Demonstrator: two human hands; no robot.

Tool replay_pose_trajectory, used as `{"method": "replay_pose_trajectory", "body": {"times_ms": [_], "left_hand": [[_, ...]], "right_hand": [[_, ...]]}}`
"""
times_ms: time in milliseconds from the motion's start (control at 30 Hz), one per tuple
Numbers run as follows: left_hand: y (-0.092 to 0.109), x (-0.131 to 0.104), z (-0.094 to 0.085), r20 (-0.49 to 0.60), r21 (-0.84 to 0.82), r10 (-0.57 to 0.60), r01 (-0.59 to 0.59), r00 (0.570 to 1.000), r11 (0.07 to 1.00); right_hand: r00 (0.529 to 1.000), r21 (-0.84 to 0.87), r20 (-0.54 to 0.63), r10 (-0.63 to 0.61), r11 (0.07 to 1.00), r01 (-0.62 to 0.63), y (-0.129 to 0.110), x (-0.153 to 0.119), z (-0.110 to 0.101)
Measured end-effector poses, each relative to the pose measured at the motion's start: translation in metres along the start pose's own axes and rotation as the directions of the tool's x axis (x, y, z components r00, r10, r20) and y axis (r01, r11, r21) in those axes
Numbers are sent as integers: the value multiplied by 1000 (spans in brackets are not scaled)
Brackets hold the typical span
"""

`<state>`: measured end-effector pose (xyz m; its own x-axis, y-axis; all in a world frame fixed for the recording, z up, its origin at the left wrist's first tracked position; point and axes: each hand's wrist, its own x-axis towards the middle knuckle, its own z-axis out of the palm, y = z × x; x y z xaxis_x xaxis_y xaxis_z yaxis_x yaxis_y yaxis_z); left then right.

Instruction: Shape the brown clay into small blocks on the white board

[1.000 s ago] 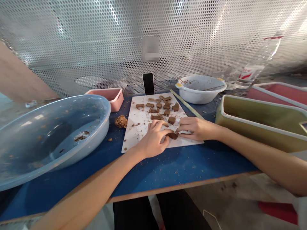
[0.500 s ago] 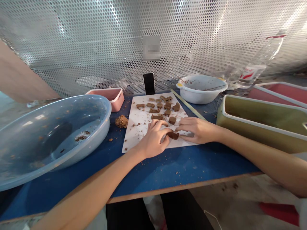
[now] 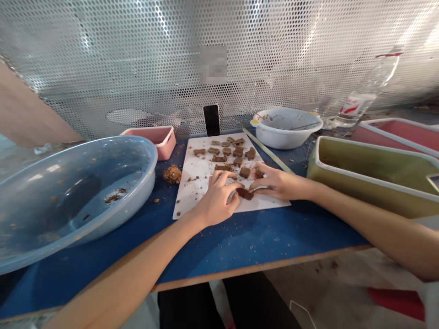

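Note:
A small dark brown clay piece (image 3: 245, 194) lies low over the near part of a white board (image 3: 192, 192). My left hand (image 3: 219, 197) pinches its left end between thumb and fingers. At the other end, the fingertips of my right hand (image 3: 277, 182) are closed on the piece, the fingers bent. A brown bit shows under the right hand's upper fingers, partly hidden. Beyond my hands, several shaped clay pieces (image 3: 219, 159) lie on the board, some like small animals. A blocky clay piece (image 3: 244, 172) sits between the hands, just past them. Crumbs are scattered over the board's left side.
A large blue basin (image 3: 151, 183) stands left, beside a crumbly brown lump (image 3: 172, 174) and a pink box (image 3: 166, 141). A phone (image 3: 211, 120) leans at the back. Right are a pale stick (image 3: 267, 151), a white basin (image 3: 284, 139), a green trough (image 3: 360, 183) and a bottle (image 3: 356, 103).
My right hand's upper fingers have lifted and spread away from the thumb side. The left hand stays on the clay piece, nearly unmoved. The whole view has shifted slightly.

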<state>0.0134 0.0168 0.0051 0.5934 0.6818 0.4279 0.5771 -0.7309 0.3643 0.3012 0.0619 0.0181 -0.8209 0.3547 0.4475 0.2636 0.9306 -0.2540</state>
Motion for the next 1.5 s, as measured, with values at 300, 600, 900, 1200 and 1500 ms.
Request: {"method": "replay_pose_trajectory", "body": {"times_ms": [300,600,900,1200,1500], "left_hand": [[1,0,-2,17,21,-12,12,1000,1000],[5,-1,-5,77,-4,70,-69,995,998],[5,0,-4,65,-16,66,-65,996,998],[1,1,-4,8,-3,32,-32,999,999],[0,0,-3,5,9,30,-30,1000,1000]], "right_hand": [[998,15,23,52,999,-52,-1,-1,-3],[999,-47,21,32,998,-31,-2,-5,-15],[998,-137,33,-59,989,63,-2,0,-7],[998,-99,40,-52,994,55,2,-2,-4],[991,-91,102,89,993,-80,-1,-5,-9]]}}
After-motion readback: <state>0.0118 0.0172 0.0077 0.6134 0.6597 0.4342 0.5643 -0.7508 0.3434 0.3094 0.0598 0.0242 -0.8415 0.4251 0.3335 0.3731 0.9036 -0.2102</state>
